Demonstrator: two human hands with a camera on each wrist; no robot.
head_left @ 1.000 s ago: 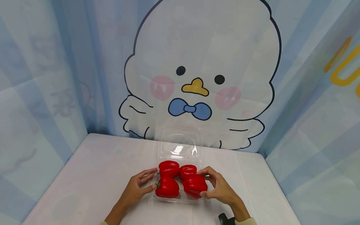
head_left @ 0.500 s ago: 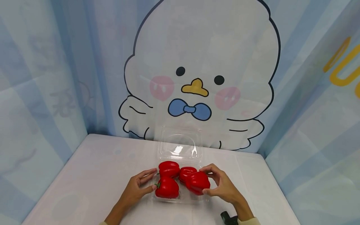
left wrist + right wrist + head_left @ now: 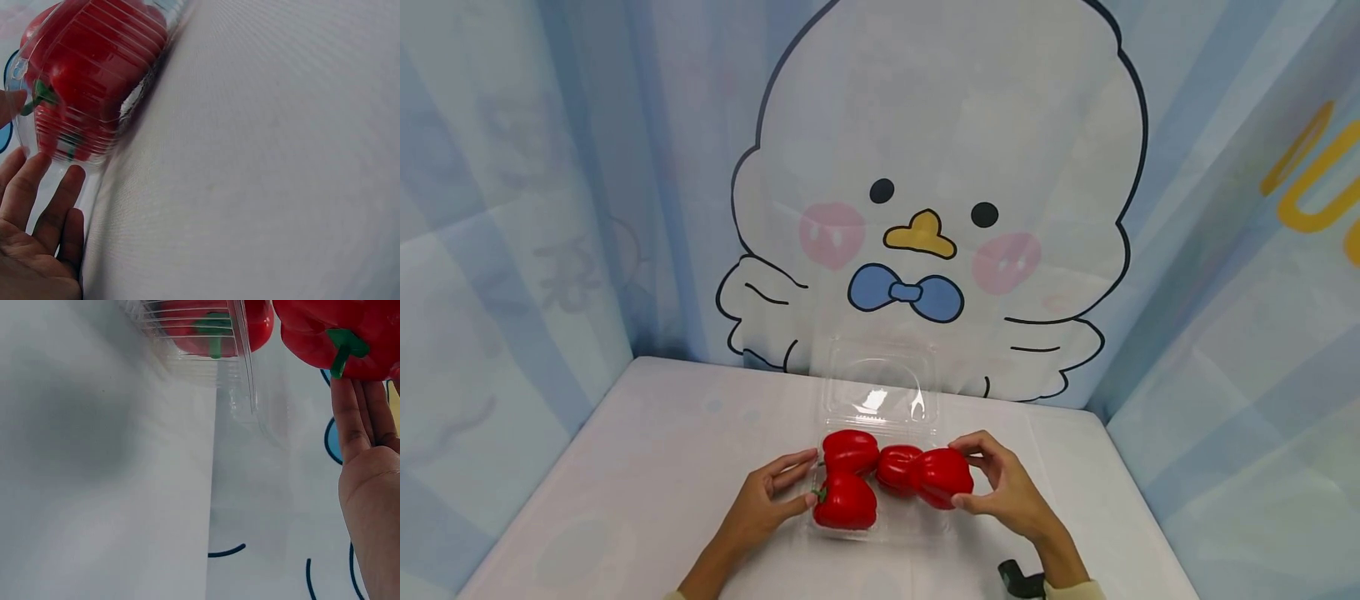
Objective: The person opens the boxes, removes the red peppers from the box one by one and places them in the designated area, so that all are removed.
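In the head view my right hand [image 3: 1009, 492] grips a red bell pepper [image 3: 942, 478] between thumb and fingers, at the right side of a clear plastic clamshell box [image 3: 910, 527]. The right wrist view shows that pepper's green stem [image 3: 347, 350] and the fingers [image 3: 353, 419] beneath it, above the box rim. Three other peppers sit in the box: one at back left [image 3: 850, 451], one at front left [image 3: 846, 502], one at back right [image 3: 897, 468]. My left hand [image 3: 765, 498] touches the box's left side, fingers fairly straight, thumb at the rim in the left wrist view.
The box's lid [image 3: 880, 383] stands raised at the back, in front of a curtain [image 3: 925, 100] printed with a cartoon chick. A dark object [image 3: 1021, 580] lies beside my right wrist. White cloth covers the table [image 3: 700, 417], with curtains along both sides.
My right hand has lifted the front right pepper and moved it rightward and back, off its spot in the box. The left hand has stayed in place.
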